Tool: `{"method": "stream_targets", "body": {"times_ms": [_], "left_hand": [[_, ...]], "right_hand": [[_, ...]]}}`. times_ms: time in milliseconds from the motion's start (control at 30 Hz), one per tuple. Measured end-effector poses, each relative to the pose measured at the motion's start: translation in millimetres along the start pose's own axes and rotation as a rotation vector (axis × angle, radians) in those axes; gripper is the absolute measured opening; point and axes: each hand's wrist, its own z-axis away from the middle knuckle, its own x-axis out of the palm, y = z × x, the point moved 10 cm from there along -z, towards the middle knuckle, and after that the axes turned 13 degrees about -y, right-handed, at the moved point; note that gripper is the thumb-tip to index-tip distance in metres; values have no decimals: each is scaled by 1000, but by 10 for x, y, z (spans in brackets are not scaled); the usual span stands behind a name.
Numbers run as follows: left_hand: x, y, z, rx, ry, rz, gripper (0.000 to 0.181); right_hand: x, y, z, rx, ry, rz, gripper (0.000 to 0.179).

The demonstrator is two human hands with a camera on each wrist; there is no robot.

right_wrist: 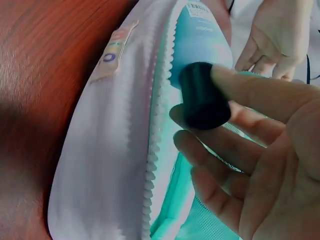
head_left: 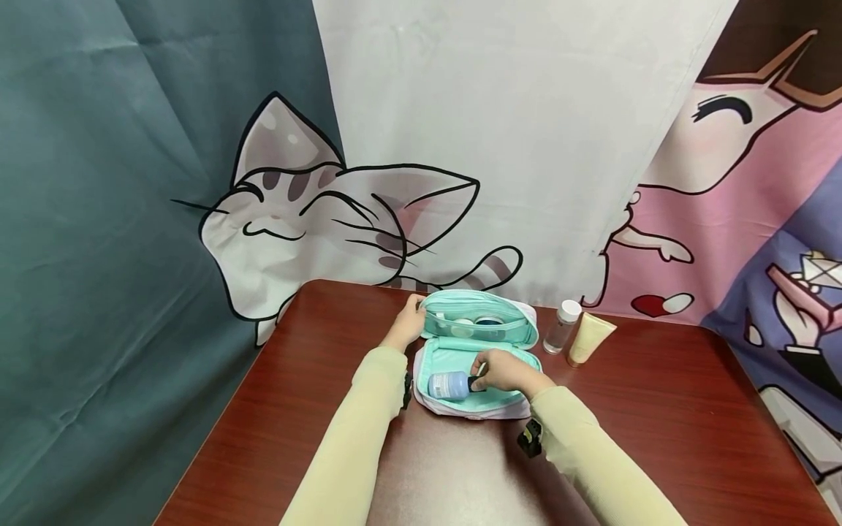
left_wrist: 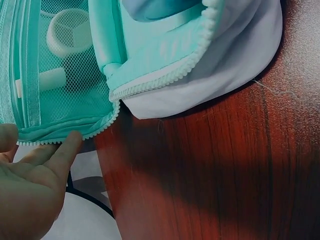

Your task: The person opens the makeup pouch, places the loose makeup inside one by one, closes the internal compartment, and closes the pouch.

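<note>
A toiletry bag (head_left: 421,365) with a mint-green lining lies unzipped on the table, its lid raised at the back. My left hand (head_left: 409,321) pinches the lid's zippered edge (left_wrist: 50,142) at the left side, thumb on one face and fingers on the other. My right hand (head_left: 503,370) holds a blue bottle (head_left: 449,386) by its black cap (right_wrist: 202,95), thumb and fingertips round the cap. The bottle lies sideways in the bag's lower half, cap toward the right. Behind the lid's mesh pocket (left_wrist: 90,105) sit a round white-rimmed item (left_wrist: 72,32) and a small white-ended item (left_wrist: 50,79).
Right of the bag stand a clear bottle (head_left: 558,332) with a white cap and a cream-coloured tube (head_left: 590,338) on its cap. The reddish-brown table (head_left: 316,351) ends at a printed curtain (head_left: 526,146) behind the bag.
</note>
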Motion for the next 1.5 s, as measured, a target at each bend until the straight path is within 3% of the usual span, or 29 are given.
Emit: {"method": "stream_targets", "body": {"times_ms": [167, 333, 433, 533, 667, 833, 933, 1033, 1100, 1267, 1500], "left_hand": [[5, -6, 7, 2, 2, -4, 29], [4, -1, 12, 3, 0, -5, 28], [1, 0, 5, 2, -4, -7, 28], [-6, -4, -8, 3, -3, -5, 27], [-10, -21, -10, -7, -5, 1, 27], [4, -15, -9, -6, -13, 6, 26], [0, -7, -11, -4, -8, 5, 26], [-5, -10, -10, -9, -1, 5, 25], [-7, -7, -8, -10, 2, 3, 25], [-5, -13, -7, -12, -3, 13, 26], [1, -28, -15, -18, -11, 19, 27]], "right_hand": [[94, 28, -12, 44, -50, 63, 16], [113, 35, 31, 6, -68, 73, 17], [-37, 3, 88, -40, -62, 96, 18], [-326, -13, 176, -67, -27, 114, 17], [-817, 100, 355, -32, 108, 135, 12], [-1359, 434, 756, 150, 370, 128, 10], [-1549, 652, 1019, 273, 542, 163, 14], [-1590, 841, 1173, 348, 628, 185, 22], [-1549, 978, 1204, 398, 607, 182, 27], [-1397, 1243, 1191, 482, 448, 163, 37], [-1362, 1257, 1256, 507, 383, 142, 14]]}}
